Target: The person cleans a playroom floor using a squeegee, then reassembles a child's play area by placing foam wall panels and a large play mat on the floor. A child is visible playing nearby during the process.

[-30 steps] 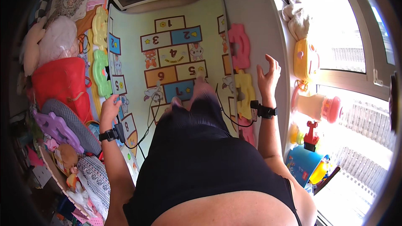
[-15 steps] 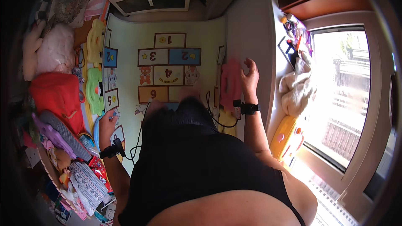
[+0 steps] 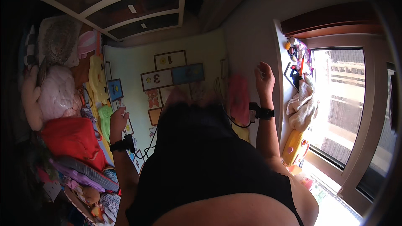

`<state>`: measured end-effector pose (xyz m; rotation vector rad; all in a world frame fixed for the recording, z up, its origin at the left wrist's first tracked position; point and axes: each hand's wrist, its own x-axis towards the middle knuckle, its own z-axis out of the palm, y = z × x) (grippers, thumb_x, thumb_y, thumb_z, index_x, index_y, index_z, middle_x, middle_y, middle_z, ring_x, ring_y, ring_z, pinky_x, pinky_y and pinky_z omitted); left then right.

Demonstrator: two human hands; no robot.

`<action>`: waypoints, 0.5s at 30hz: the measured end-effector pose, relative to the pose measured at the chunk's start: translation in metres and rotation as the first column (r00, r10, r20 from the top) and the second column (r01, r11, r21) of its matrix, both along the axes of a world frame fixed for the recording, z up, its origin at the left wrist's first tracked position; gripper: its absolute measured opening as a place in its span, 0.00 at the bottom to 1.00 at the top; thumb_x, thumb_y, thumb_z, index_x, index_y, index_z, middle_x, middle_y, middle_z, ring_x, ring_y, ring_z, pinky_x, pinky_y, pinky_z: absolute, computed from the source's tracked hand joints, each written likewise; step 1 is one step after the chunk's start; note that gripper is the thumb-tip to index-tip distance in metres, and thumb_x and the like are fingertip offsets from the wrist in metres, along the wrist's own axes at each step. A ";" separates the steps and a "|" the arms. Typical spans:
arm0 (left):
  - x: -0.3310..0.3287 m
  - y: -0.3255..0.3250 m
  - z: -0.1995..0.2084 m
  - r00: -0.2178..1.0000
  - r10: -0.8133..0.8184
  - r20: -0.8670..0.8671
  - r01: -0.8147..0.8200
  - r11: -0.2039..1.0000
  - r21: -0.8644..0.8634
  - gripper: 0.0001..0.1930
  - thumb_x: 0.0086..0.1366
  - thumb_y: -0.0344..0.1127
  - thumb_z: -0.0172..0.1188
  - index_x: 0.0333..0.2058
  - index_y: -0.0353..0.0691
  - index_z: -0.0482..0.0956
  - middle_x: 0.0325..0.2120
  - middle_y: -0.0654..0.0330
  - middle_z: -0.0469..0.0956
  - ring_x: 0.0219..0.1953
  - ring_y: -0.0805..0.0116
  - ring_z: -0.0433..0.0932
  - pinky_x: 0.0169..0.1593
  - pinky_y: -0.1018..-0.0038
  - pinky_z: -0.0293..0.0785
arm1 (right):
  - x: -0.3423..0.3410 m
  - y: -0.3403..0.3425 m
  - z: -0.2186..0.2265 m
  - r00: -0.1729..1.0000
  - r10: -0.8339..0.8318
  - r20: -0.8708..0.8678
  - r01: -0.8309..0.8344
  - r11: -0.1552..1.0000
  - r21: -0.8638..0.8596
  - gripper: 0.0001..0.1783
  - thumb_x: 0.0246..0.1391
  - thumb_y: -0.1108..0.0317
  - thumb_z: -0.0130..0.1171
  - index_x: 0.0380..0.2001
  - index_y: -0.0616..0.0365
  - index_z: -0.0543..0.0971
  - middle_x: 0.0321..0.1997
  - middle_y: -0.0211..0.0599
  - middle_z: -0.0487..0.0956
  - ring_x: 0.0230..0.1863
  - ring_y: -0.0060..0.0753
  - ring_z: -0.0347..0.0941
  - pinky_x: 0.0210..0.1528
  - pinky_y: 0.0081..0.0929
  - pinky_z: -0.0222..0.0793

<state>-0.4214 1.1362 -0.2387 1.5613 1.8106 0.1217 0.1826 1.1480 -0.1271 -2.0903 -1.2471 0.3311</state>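
Note:
My left hand (image 3: 119, 124) hangs over the left edge of the pale play mat (image 3: 130, 58), near a green plastic panel (image 3: 105, 119). Its fingers are loosely bent, and nothing shows in them. My right hand (image 3: 265, 84) is raised beside the wall, close to the window sill and above a pink plastic panel (image 3: 238, 100). Thumb and fingers are apart there, with nothing held. Each wrist wears a black strap, the left one (image 3: 122, 144) and the right one (image 3: 264, 112), with dark cables (image 3: 146, 152) running toward my body.
A drawer unit (image 3: 134, 9) stands ahead. Along the left lie a red cloth item (image 3: 71, 140), a whitish soft bundle (image 3: 58, 92) and a yellow panel (image 3: 97, 79). The right sill holds a cream cloth (image 3: 302, 111) and a yellow toy (image 3: 295, 147) beside a bright window (image 3: 337, 100).
The view has shifted, showing more of the drawer unit. Both hands appear further right in it, the left one higher and the right one lower. Neither has taken hold of anything.

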 end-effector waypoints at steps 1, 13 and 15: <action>-0.005 0.020 -0.006 0.996 -0.088 -0.017 0.089 0.982 0.164 0.17 0.57 0.34 0.64 0.46 0.38 0.78 0.37 0.47 0.81 0.39 0.52 0.81 0.43 0.64 0.77 | 0.000 0.007 0.001 1.000 0.009 0.008 -0.009 0.999 0.030 0.18 0.52 0.72 0.61 0.48 0.57 0.77 0.43 0.37 0.82 0.46 0.34 0.78 0.49 0.30 0.72; 0.018 0.097 0.003 0.993 -0.030 -0.118 0.033 0.999 0.027 0.19 0.59 0.35 0.62 0.49 0.38 0.77 0.42 0.47 0.81 0.45 0.52 0.80 0.47 0.63 0.75 | 0.020 0.164 -0.017 0.978 0.194 0.084 -0.206 0.961 0.183 0.17 0.48 0.71 0.61 0.44 0.56 0.77 0.40 0.38 0.81 0.42 0.40 0.79 0.45 0.34 0.73; 0.025 0.088 0.015 0.991 0.100 -0.093 -0.102 0.995 -0.017 0.19 0.59 0.35 0.62 0.49 0.38 0.76 0.43 0.47 0.80 0.46 0.52 0.80 0.47 0.64 0.75 | 0.029 0.198 -0.028 0.979 0.197 0.043 -0.202 0.965 0.170 0.17 0.48 0.71 0.61 0.44 0.55 0.77 0.40 0.38 0.82 0.42 0.40 0.79 0.45 0.34 0.73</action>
